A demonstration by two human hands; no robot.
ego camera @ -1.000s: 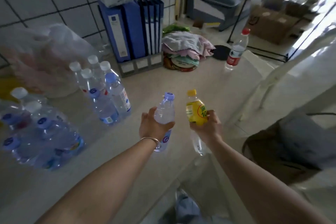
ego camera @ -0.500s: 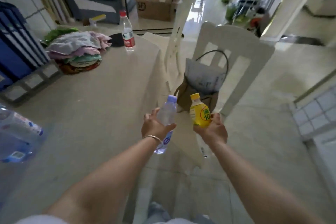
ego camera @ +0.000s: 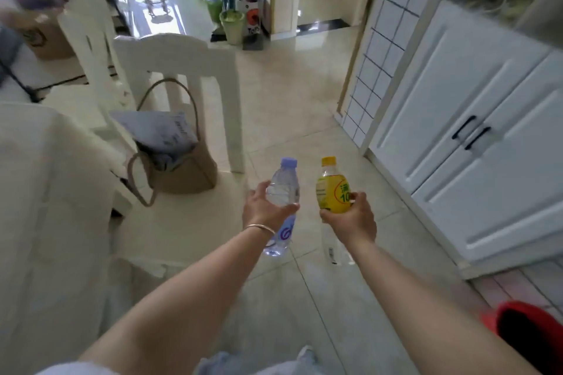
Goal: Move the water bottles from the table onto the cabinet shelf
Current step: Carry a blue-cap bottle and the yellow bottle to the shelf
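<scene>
Both hands carry 1 bottle each at frame centre, above the floor. The left hand [ego camera: 264,206] wraps its grip round the clear water bottle [ego camera: 281,192]; the right hand [ego camera: 350,218] clasps the yellow-labelled bottle [ego camera: 330,192]. The cabinet [ego camera: 475,137] doors at right look closed, so with both hands full, opening them risks a drop. Both bottles are capped; their contents look clear.
</scene>
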